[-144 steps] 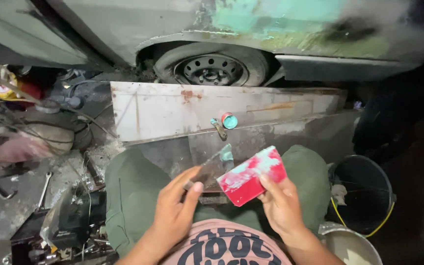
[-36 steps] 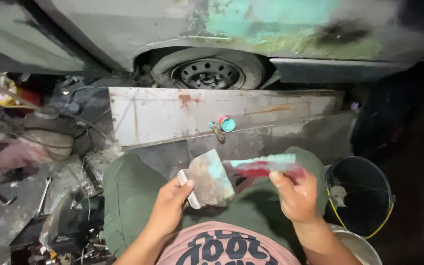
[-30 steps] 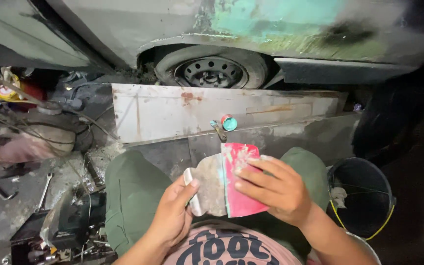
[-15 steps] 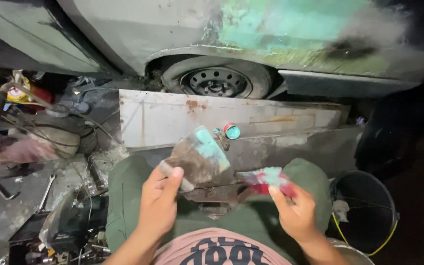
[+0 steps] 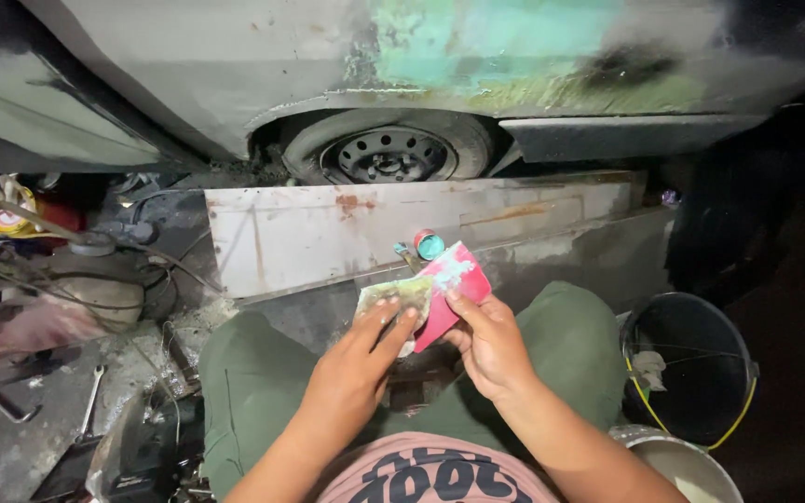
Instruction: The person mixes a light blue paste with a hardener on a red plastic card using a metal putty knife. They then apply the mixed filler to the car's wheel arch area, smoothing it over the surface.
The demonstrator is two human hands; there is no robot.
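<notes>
I sit with knees apart in green trousers. My left hand [image 5: 358,361] holds a flat grey metal scraper blade [image 5: 393,296] smeared with greenish filler. My right hand [image 5: 488,343] holds a red flat spreader card [image 5: 454,289] marked with pale teal paste. The red card's edge lies against the grey blade, the two overlapping between my hands. Just beyond them a small teal-capped tube [image 5: 429,245] rests on a rusty white metal panel [image 5: 328,233].
A car body with a teal filler patch [image 5: 477,47] and a black steel wheel [image 5: 388,154] stands ahead. A black bucket [image 5: 691,368] and a pale bucket [image 5: 677,461] are at right. Tools, a wrench [image 5: 90,401] and cluttered containers lie at left.
Half a second ago my hands were apart, the grey blade raised in the left and the red card low in the right. Now they have come together and the two blades overlap.
</notes>
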